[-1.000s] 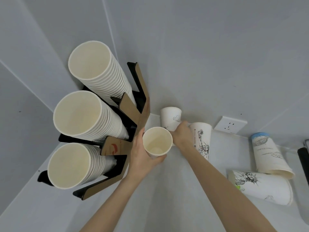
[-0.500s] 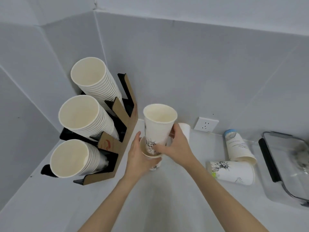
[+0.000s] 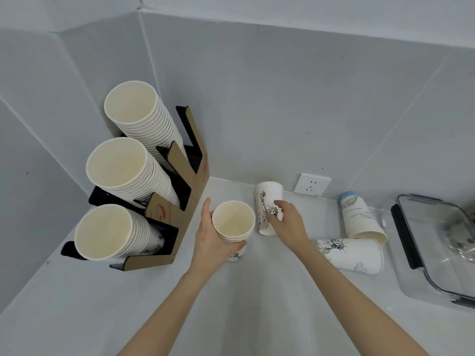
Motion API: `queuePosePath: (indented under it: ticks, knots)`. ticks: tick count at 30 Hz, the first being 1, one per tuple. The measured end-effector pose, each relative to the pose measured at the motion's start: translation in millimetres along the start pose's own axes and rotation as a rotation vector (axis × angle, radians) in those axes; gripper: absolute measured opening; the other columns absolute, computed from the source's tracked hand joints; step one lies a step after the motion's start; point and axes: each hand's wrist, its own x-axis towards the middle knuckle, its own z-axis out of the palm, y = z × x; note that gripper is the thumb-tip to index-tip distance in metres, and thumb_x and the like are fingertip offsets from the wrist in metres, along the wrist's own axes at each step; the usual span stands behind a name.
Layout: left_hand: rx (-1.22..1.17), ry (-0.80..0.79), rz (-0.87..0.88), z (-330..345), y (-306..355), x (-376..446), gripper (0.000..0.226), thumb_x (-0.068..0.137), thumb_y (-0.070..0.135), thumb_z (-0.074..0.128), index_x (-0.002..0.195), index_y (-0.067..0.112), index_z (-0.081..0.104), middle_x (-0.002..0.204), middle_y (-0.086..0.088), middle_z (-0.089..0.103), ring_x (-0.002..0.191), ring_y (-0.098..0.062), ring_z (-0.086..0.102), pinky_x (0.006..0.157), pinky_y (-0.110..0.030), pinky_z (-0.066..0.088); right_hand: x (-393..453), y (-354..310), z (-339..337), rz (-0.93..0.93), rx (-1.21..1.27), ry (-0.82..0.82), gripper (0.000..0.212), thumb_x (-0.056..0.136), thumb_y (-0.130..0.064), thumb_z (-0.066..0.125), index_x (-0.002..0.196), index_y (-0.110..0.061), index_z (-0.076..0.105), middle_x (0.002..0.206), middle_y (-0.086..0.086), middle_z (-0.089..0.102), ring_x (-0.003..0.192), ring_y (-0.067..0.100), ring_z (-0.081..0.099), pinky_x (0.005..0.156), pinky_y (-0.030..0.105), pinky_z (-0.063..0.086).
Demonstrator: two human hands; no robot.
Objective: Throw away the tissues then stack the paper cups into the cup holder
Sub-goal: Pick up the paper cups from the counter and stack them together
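1. Left hand (image 3: pixel 212 242) is closed around a nested stack of cups (image 3: pixel 233 224), mouths up, just right of the cup holder (image 3: pixel 185 201).
2. Right hand (image 3: pixel 288 222) is partly open, fingers touching the inverted cup (image 3: pixel 267 204) at its 11 o'clock; grip not complete.
3. Judgement: paper cups are light, thin-walled and crush easily. Hold mid-wall, gently.
4. Two more cups (image 3: pixel 357 217) lie at 3 o'clock of the right hand, well apart from it.

I see 3 nested cups (image 3: pixel 232 224) upright, 1 inverted cup (image 3: pixel 268 209) by the counter's (image 3: pixel 257 304) back edge, 3 full holder (image 3: pixel 191 191) stacks (image 3: pixel 123 173).
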Motion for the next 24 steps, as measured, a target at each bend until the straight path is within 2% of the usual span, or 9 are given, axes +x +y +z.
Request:
queuePosePath:
  ticks: [3,6,8,12,16,20,22,24]
  knots:
    - [0.014,-0.002,0.001,3,-1,4,0.116,0.04,0.033,0.084,0.133,0.041,0.015,0.115,0.008,0.05,0.109,-0.016,0.05,0.088,-0.027,0.038,22,9,7,0.105,-0.001,0.031,0.06,0.082,-0.027,0.064,0.13,-0.002,0.038,0.131,0.021,0.047,0.123,0.034,0.042,0.099,0.041,0.036]
    - [0.036,-0.003,0.007,5,-1,7,0.112,0.042,0.032,0.084,0.134,0.035,0.02,0.116,0.01,0.048,0.108,-0.013,0.049,0.088,-0.026,0.038,38,15,19,0.205,-0.008,0.035,0.074,0.075,-0.037,0.07,0.129,-0.001,0.034,0.129,0.022,0.048,0.121,0.037,0.044,0.098,0.047,0.041]
    - [0.056,0.002,0.011,6,0,9,0.109,0.043,0.03,0.085,0.134,0.031,0.023,0.12,0.011,0.047,0.108,-0.011,0.047,0.088,-0.025,0.038,45,19,28,0.255,-0.002,0.027,0.074,0.072,-0.041,0.071,0.123,-0.001,0.035,0.123,0.022,0.052,0.115,0.037,0.049,0.093,0.048,0.044]
    - [0.058,0.003,0.04,6,0,10,0.097,0.044,0.026,0.085,0.126,0.027,0.035,0.117,0.015,0.047,0.107,-0.007,0.047,0.086,-0.022,0.039,47,24,37,0.305,-0.005,-0.003,0.067,0.074,-0.042,0.069,0.118,-0.003,0.038,0.117,0.021,0.059,0.108,0.036,0.055,0.084,0.041,0.045]
    - [0.054,0.006,0.051,6,-2,9,0.084,0.042,0.026,0.085,0.113,0.036,0.04,0.109,0.019,0.05,0.1,-0.005,0.049,0.076,-0.012,0.038,44,12,25,0.202,0.037,0.1,0.07,0.07,-0.039,0.071,0.125,-0.007,0.041,0.119,0.016,0.06,0.109,0.032,0.056,0.086,0.039,0.045]
    - [0.048,0.003,0.046,5,1,7,0.083,0.042,0.027,0.085,0.107,0.045,0.036,0.106,0.022,0.048,0.098,-0.005,0.049,0.079,-0.022,0.04,31,-28,-9,0.0,0.363,0.254,0.079,0.066,-0.032,0.076,0.131,-0.019,0.034,0.108,-0.002,0.058,0.098,0.016,0.059,0.085,0.032,0.047]
    - [0.053,-0.005,0.043,6,3,7,0.083,0.043,0.026,0.085,0.107,0.043,0.036,0.109,0.018,0.049,0.098,-0.006,0.049,0.079,-0.024,0.039,17,-45,-22,-0.104,0.516,0.241,0.077,0.063,-0.027,0.078,0.127,-0.026,0.036,0.107,-0.007,0.06,0.095,0.006,0.061,0.078,0.023,0.052]
    - [0.059,-0.019,0.053,7,4,7,0.084,0.044,0.024,0.085,0.112,0.036,0.038,0.11,0.015,0.05,0.098,-0.008,0.05,0.078,-0.024,0.04,2,-53,-27,-0.174,0.559,0.172,0.064,0.058,-0.026,0.078,0.111,-0.034,0.044,0.103,-0.014,0.061,0.091,-0.003,0.062,0.072,0.017,0.054]
